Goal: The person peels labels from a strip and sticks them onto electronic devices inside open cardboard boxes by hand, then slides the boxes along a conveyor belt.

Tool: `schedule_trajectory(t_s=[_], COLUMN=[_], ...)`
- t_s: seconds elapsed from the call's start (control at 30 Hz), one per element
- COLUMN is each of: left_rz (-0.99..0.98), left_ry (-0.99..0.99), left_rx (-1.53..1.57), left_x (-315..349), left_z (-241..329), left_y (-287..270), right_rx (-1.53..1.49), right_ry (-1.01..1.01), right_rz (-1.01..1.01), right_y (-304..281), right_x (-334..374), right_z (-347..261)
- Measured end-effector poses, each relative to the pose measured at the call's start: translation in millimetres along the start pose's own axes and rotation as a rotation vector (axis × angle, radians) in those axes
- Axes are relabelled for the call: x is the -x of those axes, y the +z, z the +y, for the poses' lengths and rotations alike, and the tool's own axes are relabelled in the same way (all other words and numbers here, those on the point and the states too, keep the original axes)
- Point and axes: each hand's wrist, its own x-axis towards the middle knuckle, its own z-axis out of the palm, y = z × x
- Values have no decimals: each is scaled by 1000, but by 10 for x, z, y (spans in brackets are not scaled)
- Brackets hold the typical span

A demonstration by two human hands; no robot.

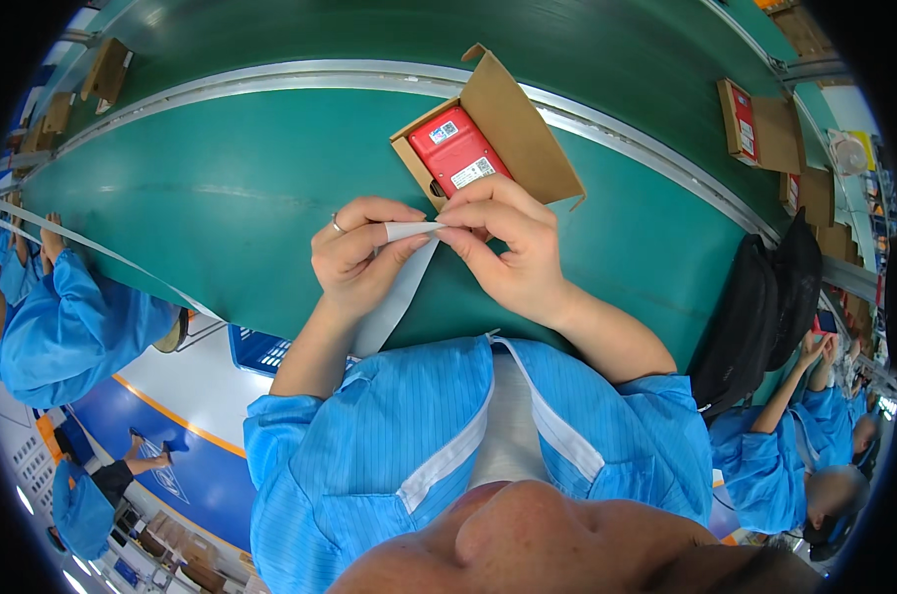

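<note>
A long white strip (401,292), which looks like label backing paper, runs between my two hands and hangs down toward my blue jacket. Its upper end is pinched between thumb and fingers of my left hand (354,255), which wears a ring. My right hand (513,243) pinches the same end from the other side, fingertips almost touching the left ones; any small piece between them is hidden. Just beyond the hands lies an open cardboard box (521,124), its lid folded back to the right. Inside sits a red device (456,150) with two white labels.
A metal rail (300,74) divides the green worktop (221,188) from a darker green belt (369,25). Open boxes (741,124) stand at the far right, above a black bag or garment (750,317). A blue basket (255,349) is at lower left. Blue-clad co-workers sit on both sides.
</note>
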Motion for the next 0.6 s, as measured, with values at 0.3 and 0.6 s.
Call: schedule_trajectory(t_s=[0.3,0.6], left_rz=[86,-365], left_ry=[-284,232], left_rx=[548,-784], left_x=[-32,46], left_z=[-50,-100], left_y=[-23,206], right_rx=[230,298], right_ry=[-406,141], right_rz=[-18,-202], right_y=[-53,-248], right_x=[17,-408], right_z=[-174,191])
